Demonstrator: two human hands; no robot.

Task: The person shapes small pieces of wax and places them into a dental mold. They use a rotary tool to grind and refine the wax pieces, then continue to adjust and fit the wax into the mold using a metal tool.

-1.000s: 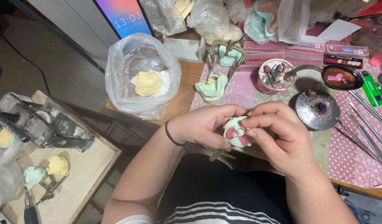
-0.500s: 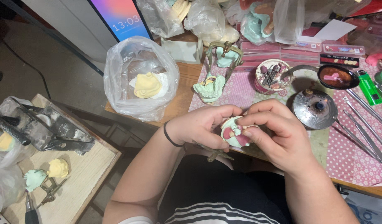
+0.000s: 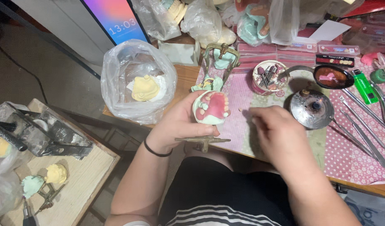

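Observation:
My left hand [image 3: 180,123] holds a pale green dental cast with pink wax gums and white teeth [image 3: 211,107], tilted up toward me. A brass articulator arm [image 3: 203,140] sticks out below that hand. My right hand [image 3: 276,134] has come off the cast and hovers to its right over the pink dotted mat [image 3: 242,94], fingers curled, blurred; whether it pinches anything I cannot tell. A small white tooth [image 3: 240,110] lies on the mat between the hands.
A brass articulator with green casts [image 3: 217,62] stands behind. A cup of burs [image 3: 268,77], a metal bowl [image 3: 311,109], a spoon with pink wax [image 3: 330,77], a green lighter [image 3: 363,87], metal tools [image 3: 360,134] lie right. A bagged yellow cast [image 3: 144,88] sits left.
Both hands were working together on the cast. Now my right hand has pulled away to the right, and my left hand has lifted and turned the cast so its teeth show.

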